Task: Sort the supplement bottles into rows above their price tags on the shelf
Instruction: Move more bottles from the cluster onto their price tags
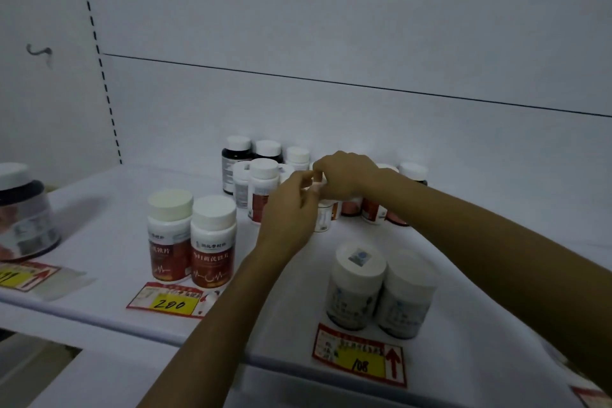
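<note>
Both my hands are out over the unsorted cluster of bottles (265, 172) at the back of the shelf (99, 275), well behind the 200 price tag (170, 301). My right hand (344, 175) curls down over a small white-capped bottle (324, 215), fingers bent around its top, though whether that grip has truly closed I cannot tell (my own knuckles hide the cap). My left hand (291, 209) hangs just beside it, fingers loosely parted, holding nothing. Two red-label bottles (192, 242) already stand right behind the 200 tag; two pale bottles (381, 291) stand off to its right, behind the 108 price tag (361, 359). So I'm picking, I'd say. Next I need to read this label, then carry it forward to the matching row.
</note>
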A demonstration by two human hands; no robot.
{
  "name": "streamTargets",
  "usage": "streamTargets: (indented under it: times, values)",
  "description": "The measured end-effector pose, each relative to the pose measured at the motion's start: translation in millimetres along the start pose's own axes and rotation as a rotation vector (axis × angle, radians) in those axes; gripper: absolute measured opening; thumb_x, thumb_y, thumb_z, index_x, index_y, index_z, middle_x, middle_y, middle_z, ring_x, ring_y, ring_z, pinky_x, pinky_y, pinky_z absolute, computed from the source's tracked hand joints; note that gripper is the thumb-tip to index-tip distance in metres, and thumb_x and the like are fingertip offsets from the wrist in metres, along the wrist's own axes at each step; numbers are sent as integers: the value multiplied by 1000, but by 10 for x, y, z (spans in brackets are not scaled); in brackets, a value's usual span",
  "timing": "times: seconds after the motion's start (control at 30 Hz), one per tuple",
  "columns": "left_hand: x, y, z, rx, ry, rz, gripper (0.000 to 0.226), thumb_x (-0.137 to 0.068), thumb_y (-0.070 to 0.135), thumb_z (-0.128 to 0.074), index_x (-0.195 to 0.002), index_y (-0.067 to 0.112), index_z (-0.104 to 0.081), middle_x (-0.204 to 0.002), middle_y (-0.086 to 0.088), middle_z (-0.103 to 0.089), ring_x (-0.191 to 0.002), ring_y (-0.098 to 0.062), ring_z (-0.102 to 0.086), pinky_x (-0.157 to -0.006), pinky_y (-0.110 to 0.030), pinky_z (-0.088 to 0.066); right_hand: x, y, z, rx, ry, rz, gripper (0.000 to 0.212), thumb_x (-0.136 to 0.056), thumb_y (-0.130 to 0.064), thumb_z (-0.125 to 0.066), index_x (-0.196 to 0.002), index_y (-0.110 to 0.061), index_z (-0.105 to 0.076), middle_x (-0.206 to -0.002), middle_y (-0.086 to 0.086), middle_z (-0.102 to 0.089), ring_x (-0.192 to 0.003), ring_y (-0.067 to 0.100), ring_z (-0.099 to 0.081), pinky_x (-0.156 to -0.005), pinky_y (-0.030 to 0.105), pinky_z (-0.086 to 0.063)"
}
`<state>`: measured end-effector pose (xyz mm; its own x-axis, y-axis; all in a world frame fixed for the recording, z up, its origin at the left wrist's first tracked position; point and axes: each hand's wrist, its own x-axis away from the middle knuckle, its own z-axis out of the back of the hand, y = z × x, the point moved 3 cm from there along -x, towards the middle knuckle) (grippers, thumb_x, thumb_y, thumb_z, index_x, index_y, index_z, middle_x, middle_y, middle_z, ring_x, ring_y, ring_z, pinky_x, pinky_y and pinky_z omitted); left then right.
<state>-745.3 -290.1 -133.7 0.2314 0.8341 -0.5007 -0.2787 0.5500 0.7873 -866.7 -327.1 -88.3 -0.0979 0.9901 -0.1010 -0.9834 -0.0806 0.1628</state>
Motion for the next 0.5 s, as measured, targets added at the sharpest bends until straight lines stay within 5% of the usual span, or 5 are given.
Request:
streamTargets:
  times: [0.23, 0.37, 0.5]
  values:
    - [-103, -4, -46, 39, -46, 7, 43, -99, 25, -37, -141, 16, -35, -144, -4, -44, -129, -16, -43, -105, -33, -39, 270, 183, 350, -430, -22, 3, 28, -83, -32, -69, -105, -16, -66, -94, -6, -58, -78, 9, -62, -68, 22, -50]
    - [-128, 136, -73, 121, -183, -17, 47, -93, 40, -45, -137, 25, -40, -134, 3, -52, -121, -13, -52, -92, -24, -46, 564, 407, 645, -719, -16, 28, 26, -85, -22, -67, -110, -18, -66, -94, 1, -71, -85, 16, -69, -67, 24, -57]
    - [-119, 509, -100, 210, -310, -67, 41, -87, 31, -59, -126, 33, -45, -113, 16, -59, -103, -3, -59, -78, -13, -47, 895, 663, 900, -872, 85, 40, 26, -86, -17, -64, -112, -20, -66, -96, 1, -72, -89, 14, -69, -72, 25, -57]
